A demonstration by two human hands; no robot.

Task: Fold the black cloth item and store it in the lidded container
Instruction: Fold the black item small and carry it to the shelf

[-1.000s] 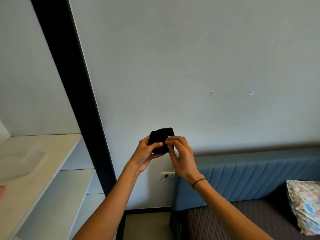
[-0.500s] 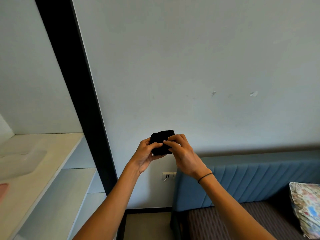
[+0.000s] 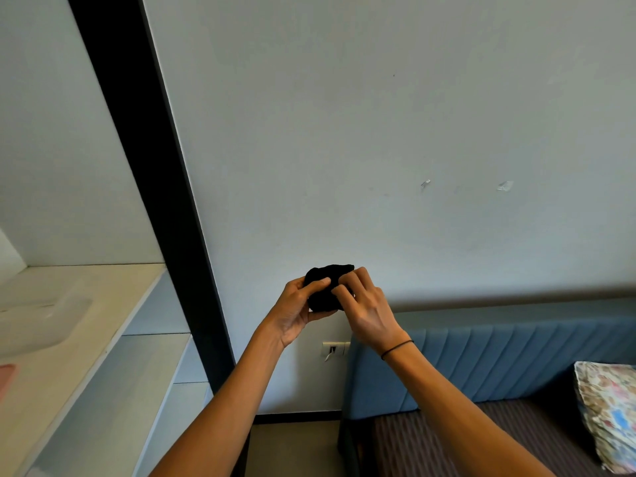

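Note:
The black cloth (image 3: 327, 285) is bunched into a small compact bundle, held up in the air in front of the pale wall. My left hand (image 3: 297, 309) cups it from the left and below, thumb across its front. My right hand (image 3: 364, 304) presses on it from the right, fingertips on the fabric, a thin black band on the wrist. A clear plastic container (image 3: 38, 321) lies on the white shelf top at the far left, well apart from both hands; whether a lid is on it I cannot tell.
A white shelf unit (image 3: 103, 356) fills the lower left, with a black vertical post (image 3: 155, 187) beside it. A blue padded bed frame (image 3: 499, 359) and a floral pillow (image 3: 609, 411) are at the lower right. A wall socket (image 3: 333, 349) sits below my hands. A pink object (image 3: 5, 376) touches the left edge.
The cloth bundle looks rounder and more squashed. My right hand has closed further over its right side. Both hands stay at about the same spot.

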